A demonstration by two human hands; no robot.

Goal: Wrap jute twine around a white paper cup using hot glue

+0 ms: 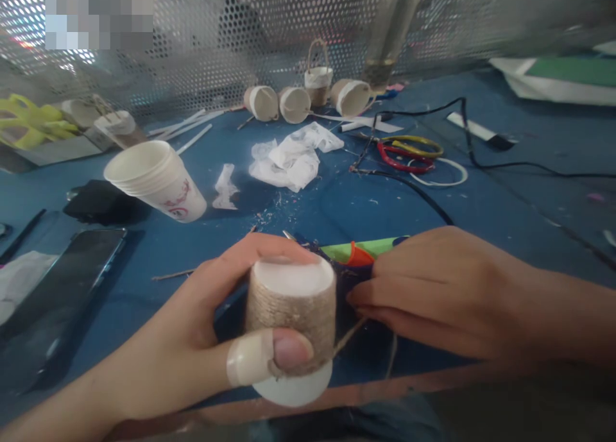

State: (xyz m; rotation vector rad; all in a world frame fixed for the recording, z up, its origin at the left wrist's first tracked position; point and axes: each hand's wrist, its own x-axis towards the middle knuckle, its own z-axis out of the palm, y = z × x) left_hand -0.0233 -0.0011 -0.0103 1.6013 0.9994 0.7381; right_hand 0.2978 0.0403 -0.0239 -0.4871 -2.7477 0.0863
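My left hand [202, 339] grips a white paper cup [296, 391], with its thumb, wrapped in a pale tape, on the near side and its fingers over the far side. Brown twine [289, 307] is wound in close rows around most of the cup; bare white shows at both ends. From the cup's lower right a loose strand of twine [350, 338] runs to my right hand [433, 294], whose fingers are pinched on it. Behind the right hand lies something green and orange [360, 253], partly hidden, beside a scissor-like metal tip.
A stack of paper cups [163, 179] leans at left, behind a phone [72, 294]. Crumpled white tissue [293, 156] lies mid-table. Several twine-wrapped cups [294, 105] stand or lie near the perforated screen [269, 38]. Red-handled scissors [404, 156] and a black cable [481, 163] lie right.
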